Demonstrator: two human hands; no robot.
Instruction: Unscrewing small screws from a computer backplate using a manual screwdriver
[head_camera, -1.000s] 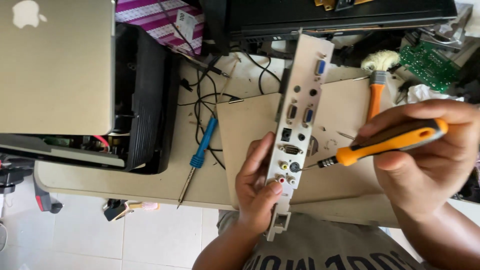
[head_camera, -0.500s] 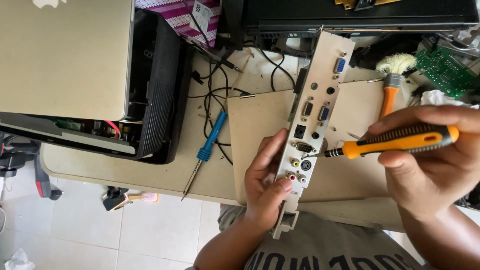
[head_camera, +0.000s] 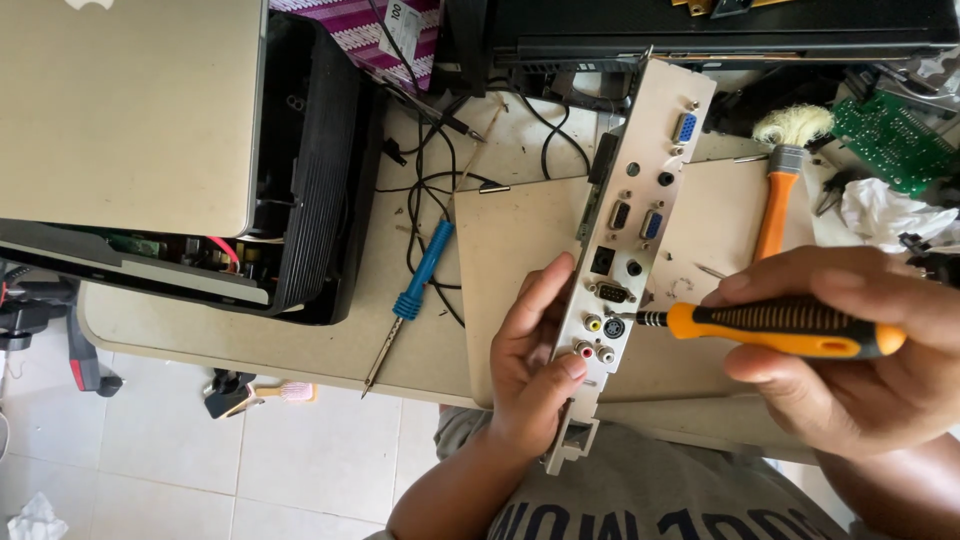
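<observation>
My left hand (head_camera: 535, 365) grips the lower part of a long beige connector panel (head_camera: 640, 200), held upright over the table; it carries blue, black and coloured round ports. My right hand (head_camera: 850, 360) holds an orange-and-black screwdriver (head_camera: 780, 328) lying sideways. Its tip touches the panel near the yellow round socket, just above my left fingers.
A blue screwdriver (head_camera: 418, 285) lies on the beige table (head_camera: 330, 345) beside tangled black cables (head_camera: 430, 180). A closed silver laptop (head_camera: 125, 110) rests on a black opened device (head_camera: 315, 170) at left. An orange-handled brush (head_camera: 782, 185) and a green circuit board (head_camera: 890, 140) lie at right.
The view has shifted slightly, so everything sits a little further right. The screwdriver has levelled out and its tip stays at the panel's lower ports.
</observation>
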